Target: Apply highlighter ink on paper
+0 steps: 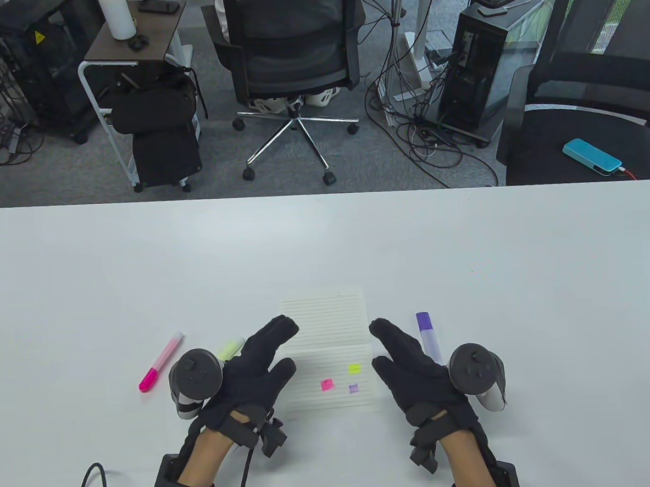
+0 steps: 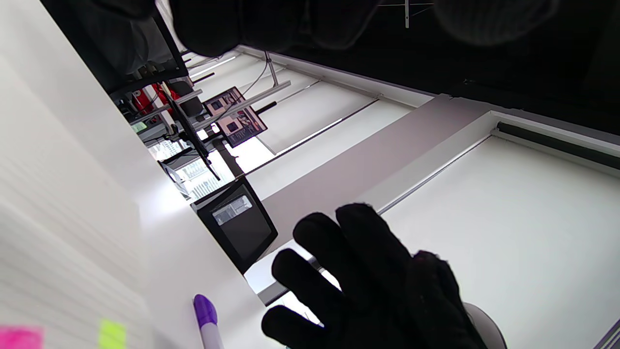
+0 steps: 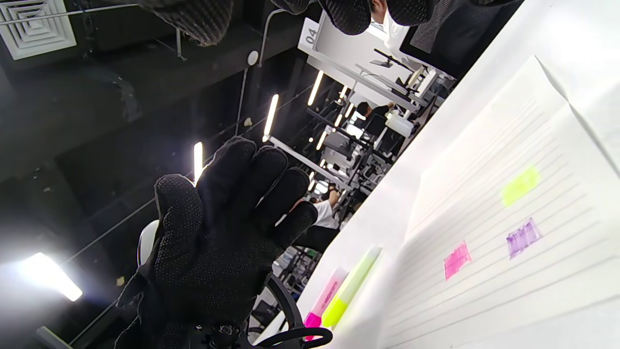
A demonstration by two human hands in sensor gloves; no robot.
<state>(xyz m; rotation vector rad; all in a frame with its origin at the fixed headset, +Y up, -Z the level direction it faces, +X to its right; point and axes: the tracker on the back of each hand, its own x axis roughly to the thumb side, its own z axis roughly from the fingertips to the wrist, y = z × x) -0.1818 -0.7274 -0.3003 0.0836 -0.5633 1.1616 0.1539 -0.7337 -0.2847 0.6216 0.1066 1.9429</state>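
We see lined paper (image 1: 326,331) lying flat at the table's near middle, bearing pink, yellow and purple patches. The purple highlighter (image 1: 428,336) lies right of it, the yellow highlighter (image 1: 230,348) and pink highlighter (image 1: 160,363) left.

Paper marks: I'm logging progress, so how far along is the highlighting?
Done: the paper carries pink, yellow and purple marks. In hand: nothing; the left hand and right hand are open, highlighters lying on the table. Left: apparently nothing.
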